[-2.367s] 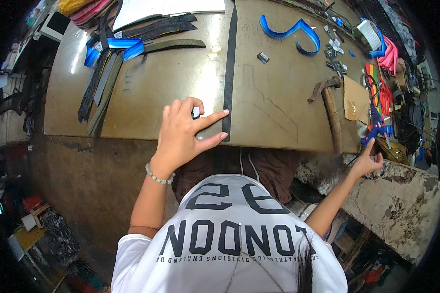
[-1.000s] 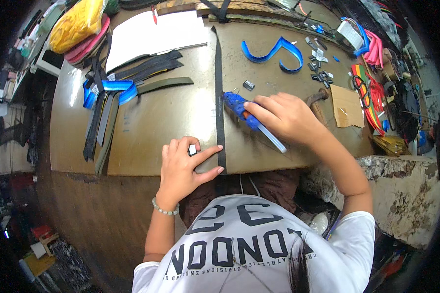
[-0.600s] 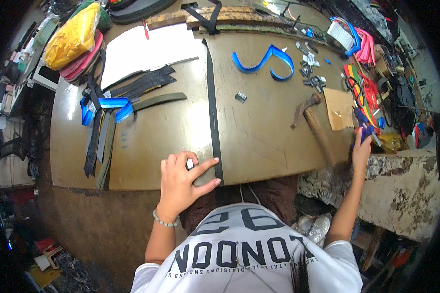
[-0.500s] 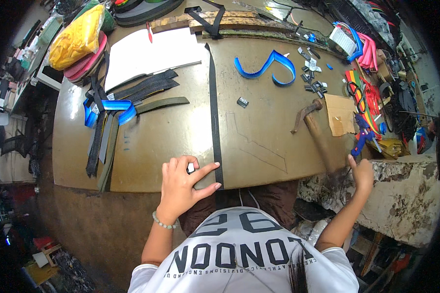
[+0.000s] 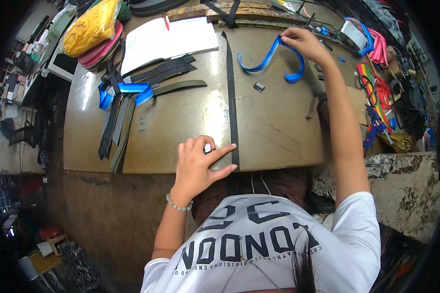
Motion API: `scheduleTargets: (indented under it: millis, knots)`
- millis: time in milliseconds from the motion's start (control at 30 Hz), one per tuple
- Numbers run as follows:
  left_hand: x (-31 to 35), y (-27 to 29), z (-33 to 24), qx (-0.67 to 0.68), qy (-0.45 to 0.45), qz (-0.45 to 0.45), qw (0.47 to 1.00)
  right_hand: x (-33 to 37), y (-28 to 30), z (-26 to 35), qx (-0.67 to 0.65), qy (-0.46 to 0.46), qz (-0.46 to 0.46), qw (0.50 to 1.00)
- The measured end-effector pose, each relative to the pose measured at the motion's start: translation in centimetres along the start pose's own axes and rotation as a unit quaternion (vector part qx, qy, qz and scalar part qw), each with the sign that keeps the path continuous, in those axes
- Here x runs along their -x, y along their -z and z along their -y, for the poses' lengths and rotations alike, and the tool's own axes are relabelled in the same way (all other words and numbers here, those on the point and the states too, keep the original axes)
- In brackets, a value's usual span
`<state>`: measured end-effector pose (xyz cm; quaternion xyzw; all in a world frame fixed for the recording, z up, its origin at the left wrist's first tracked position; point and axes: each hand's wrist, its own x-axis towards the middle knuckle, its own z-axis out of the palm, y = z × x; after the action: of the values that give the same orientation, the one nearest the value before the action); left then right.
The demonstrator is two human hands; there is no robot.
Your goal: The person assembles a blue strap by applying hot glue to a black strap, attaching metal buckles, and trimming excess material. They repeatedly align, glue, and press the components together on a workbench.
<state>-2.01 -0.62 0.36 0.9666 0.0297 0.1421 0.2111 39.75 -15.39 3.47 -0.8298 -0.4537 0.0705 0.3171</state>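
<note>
My right hand (image 5: 304, 43) reaches to the far side of the table and pinches the top of a curled blue webbing strap (image 5: 265, 64). The strap's two ends hang or rest near the tabletop. Near the front edge, my left hand (image 5: 195, 160) has its index finger and thumb stretched onto a long black strap (image 5: 231, 88) lying straight toward me. Its other fingers curl round a small white-and-black piece (image 5: 207, 147), mostly hidden. Between the black and blue straps lies a small black buckle-like piece (image 5: 259, 87).
An open notebook (image 5: 146, 46) with a red pen lies at far left, beside black and olive straps (image 5: 178, 88) and another blue strap (image 5: 144, 93). My right forearm partly covers a hammer (image 5: 312, 108) and cardboard (image 5: 357, 100). Blue-handled scissors (image 5: 374, 128) lie at the right edge.
My right hand has moved from the table's right edge up to the blue strap and taken hold of it. My left hand stays on the black strap. The whole view has shifted.
</note>
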Motion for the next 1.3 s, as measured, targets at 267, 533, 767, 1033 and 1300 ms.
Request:
scheduleTargets:
  millis: [267,533,767,1033,1300]
  knots:
    - [0.2,-0.3,0.2,0.005,0.002,0.0,1.0,9.9,-1.7,16.1,-0.401,0.043,-0.026,0.915]
    - [0.2,-0.3,0.4,-0.003,0.003,0.003,1.0,11.5,-13.2,15.5,-0.296,-0.132,-0.046,0.945]
    - [0.1,-0.3,0.2,0.0,0.0,-0.006,1.0,12.6,-14.6,15.9,-0.174,-0.103,-0.136,0.97]
    - [0.1,-0.3,0.2,0.01,0.004,-0.009,1.0,12.4,-14.9,15.8,-0.131,-0.088,-0.134,0.978]
    - [0.0,0.1,-0.2,0.016,0.004,0.002,1.0,11.9,-14.3,15.9,-0.091,-0.048,-0.106,0.989]
